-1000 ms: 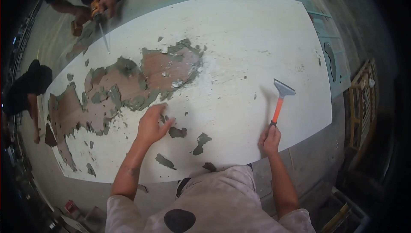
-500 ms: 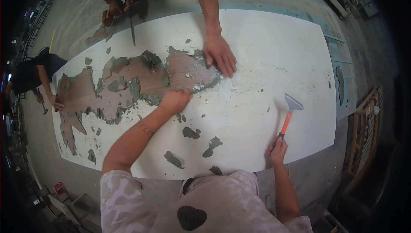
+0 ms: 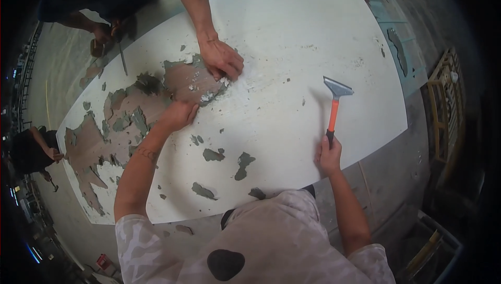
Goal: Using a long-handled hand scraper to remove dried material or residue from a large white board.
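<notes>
My left hand (image 3: 180,114) is closed on the near edge of a thin brown sheet (image 3: 183,79) with ragged grey-green patches along its edges. The sheet lies across the left part of a large white panel (image 3: 292,28). In my right hand (image 3: 329,156) is a scraper (image 3: 334,109) with an orange and black handle. Its wide metal blade points away from me, and a shadow falls beside it on the panel. Opposite me, a co-worker's hand (image 3: 222,58) has its fingers curled at the sheet's right end.
Several grey-green flakes (image 3: 243,165) lie on the panel near me. The co-worker's other hand (image 3: 103,32) holds a long thin tool (image 3: 122,57). A second person (image 3: 36,148) stands at the far left end. Wooden frames (image 3: 443,104) stand on the right.
The view has turned, shifting the panel in the picture. The co-worker's hand, flat before, now curls its fingers at the sheet's end. My hands keep their holds.
</notes>
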Action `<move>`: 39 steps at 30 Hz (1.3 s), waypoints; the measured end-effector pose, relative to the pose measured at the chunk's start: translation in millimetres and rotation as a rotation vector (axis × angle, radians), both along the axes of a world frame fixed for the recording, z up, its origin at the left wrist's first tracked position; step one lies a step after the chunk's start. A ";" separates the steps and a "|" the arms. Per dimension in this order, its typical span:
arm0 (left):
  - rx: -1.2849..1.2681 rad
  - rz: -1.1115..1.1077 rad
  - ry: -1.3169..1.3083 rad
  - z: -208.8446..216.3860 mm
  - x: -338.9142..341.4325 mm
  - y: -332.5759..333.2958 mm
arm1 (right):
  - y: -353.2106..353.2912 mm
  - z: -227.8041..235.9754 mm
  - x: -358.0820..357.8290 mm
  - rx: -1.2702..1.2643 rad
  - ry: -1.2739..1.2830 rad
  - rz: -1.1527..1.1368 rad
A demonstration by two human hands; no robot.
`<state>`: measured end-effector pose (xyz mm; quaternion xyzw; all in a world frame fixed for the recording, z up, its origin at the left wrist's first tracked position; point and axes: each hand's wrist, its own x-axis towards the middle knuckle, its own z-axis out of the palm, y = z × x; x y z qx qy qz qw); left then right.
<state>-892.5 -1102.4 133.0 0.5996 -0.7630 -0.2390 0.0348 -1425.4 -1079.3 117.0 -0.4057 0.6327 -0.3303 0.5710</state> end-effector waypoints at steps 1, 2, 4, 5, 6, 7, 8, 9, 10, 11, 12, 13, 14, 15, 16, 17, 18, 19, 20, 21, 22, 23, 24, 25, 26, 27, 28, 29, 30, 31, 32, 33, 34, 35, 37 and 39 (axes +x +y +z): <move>0.008 -0.005 -0.002 -1.9 1.5 3.3 | -0.8 1.2 0.5 0.007 0.004 -0.006; -0.044 -0.004 -0.002 -3.1 3.0 6.9 | 1.7 1.7 1.9 0.014 0.003 -0.011; -0.101 -0.008 0.002 -2.3 -1.1 5.4 | 2.1 -0.6 -0.5 -0.005 -0.006 0.011; -0.022 0.293 0.284 -1.6 -2.9 6.8 | 3.1 -1.0 -1.4 -0.005 -0.005 0.008; 0.060 0.592 0.564 -0.5 -4.7 7.2 | 3.7 -2.0 -0.8 -0.010 -0.011 0.005; 0.060 0.589 0.565 -0.1 -7.6 9.1 | 3.8 -2.7 -0.3 -0.015 -0.017 0.004; 0.032 0.510 0.567 0.0 -11.1 12.6 | 3.3 -3.3 0.4 -0.016 -0.016 0.002; 0.004 0.434 0.567 0.3 -15.3 18.4 | 3.3 -3.3 1.5 -0.019 -0.022 0.004; 0.026 0.322 0.522 5.8 -28.7 20.0 | 4.0 -3.3 -0.2 -0.022 -0.023 0.003; 0.047 0.211 0.477 10.2 -43.9 21.6 | 4.8 -3.2 -2.0 -0.020 -0.016 0.001; 0.058 0.162 0.421 22.1 -63.0 19.8 | 4.9 -3.0 -3.5 -0.026 -0.007 0.003; 0.058 0.174 0.421 21.2 -74.5 20.6 | 4.9 -2.3 -1.9 -0.031 -0.003 0.017; -0.079 0.156 0.401 18.8 -84.1 18.8 | 4.1 -1.2 -1.4 -0.028 -0.003 0.027; -0.215 0.134 0.378 15.2 -91.5 16.0 | 3.4 0.6 -1.3 -0.032 -0.003 0.028; -0.217 0.144 0.375 8.6 -93.9 12.3 | 2.0 1.1 0.5 -0.037 -0.005 0.033; -0.294 0.173 0.357 2.4 -95.8 6.4 | 3.2 2.1 2.4 -0.038 -0.007 0.043; -0.376 0.200 0.340 -0.7 -99.7 -2.6 | 2.3 1.4 2.2 -0.042 -0.001 0.042; -0.383 0.205 0.338 -2.6 -103.7 -8.7 | 1.6 0.8 1.9 -0.046 0.004 0.040; -0.444 0.237 0.251 -4.0 -108.2 -14.8 | 1.1 0.3 1.3 -0.052 0.003 0.045; -0.502 0.264 0.166 -7.7 -113.5 -19.7 | 3.2 0.6 0.6 -0.054 0.010 0.038; -0.505 0.262 0.167 -12.1 -120.0 -24.5 | 3.3 -0.2 0.0 -0.056 0.018 0.030; -0.462 0.343 0.074 -16.4 -127.8 -29.7 | 1.7 -2.1 -0.1 -0.059 0.018 0.026; -0.415 0.423 -0.020 -23.9 -136.4 -32.7 | 2.1 -3.8 -0.8 -0.050 0.014 0.025; -0.410 0.419 -0.019 -27.9 -146.6 -35.2 | 5.1 -3.8 -1.6 -0.037 0.010 0.025; -0.427 0.467 -0.098 -32.2 -156.5 -39.7 | 6.8 -4.1 -2.9 -0.031 0.011 0.020; -0.447 0.512 -0.177 -38.2 -160.1 -45.4 | 5.0 -4.0 -2.7 -0.047 0.008 0.025; -0.444 0.505 -0.178 -42.8 -157.5 -49.8 | 3.8 -4.1 -2.1 -0.063 0.005 0.029; -0.447 0.553 -0.172 -46.5 -151.3 -53.6 | 4.1 -4.4 -0.5 -0.059 0.003 0.023; -0.450 0.597 -0.162 -51.1 -146.9 -57.3 | 5.0 -5.0 -0.5 -0.061 0.005 0.026; -0.508 0.648 -0.141 -51.3 -144.2 -61.5 | 4.2 -6.2 -1.8 -0.064 0.009 0.026; -0.506 0.638 -0.137 -50.8 -138.5 -68.0 | 2.7 -7.3 -3.1 -0.061 0.011 0.016; -0.488 0.629 -0.136 -47.6 -132.5 -73.9 | 3.8 -7.5 -5.0 -0.054 0.011 0.015; -0.472 0.621 -0.141 -44.0 -125.6 -77.7 | 4.8 -8.0 -4.6 -0.047 0.006 0.017; -0.599 0.528 -0.159 -41.1 -122.4 -79.8 | 5.1 -8.1 -5.2 -0.040 0.002 0.010; -0.578 0.485 -0.131 -38.2 -120.3 -81.6 | 4.1 -8.0 -5.7 -0.089 0.033 0.017; -0.558 0.443 -0.099 -35.8 -123.5 -83.3 | 4.8 -7.5 -6.7 -0.072 0.047 0.041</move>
